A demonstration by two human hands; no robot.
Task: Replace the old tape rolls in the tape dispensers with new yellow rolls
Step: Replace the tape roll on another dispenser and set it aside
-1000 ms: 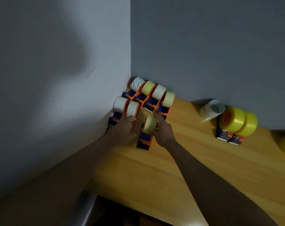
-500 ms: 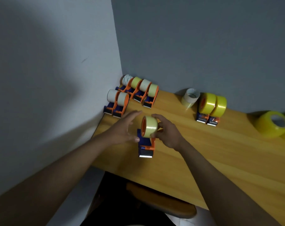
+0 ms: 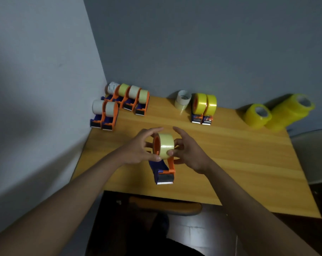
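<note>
An orange and blue tape dispenser (image 3: 164, 172) stands on the wooden table (image 3: 239, 159) near its front edge, cutter toward me. It carries a pale, faded tape roll (image 3: 166, 145). My left hand (image 3: 138, 149) holds the dispenser at the roll's orange left side, thumb under the roll. My right hand (image 3: 190, 153) grips the pale roll from the right, thumb on its face. Two dispensers with bright yellow rolls (image 3: 204, 107) stand at the back. Loose new yellow rolls (image 3: 258, 115) and a stack of yellow rolls (image 3: 293, 110) lie at the back right.
Several dispensers with pale rolls (image 3: 123, 102) crowd the back left corner against the walls. A loose pale roll (image 3: 183, 99) lies by the back wall. A white chair (image 3: 313, 154) stands at the table's right. A wooden seat (image 3: 165, 207) sits under the front edge.
The dispenser has come from the corner cluster to the table's front middle. Both hands have closed round its pale roll, the left one from an open reach.
</note>
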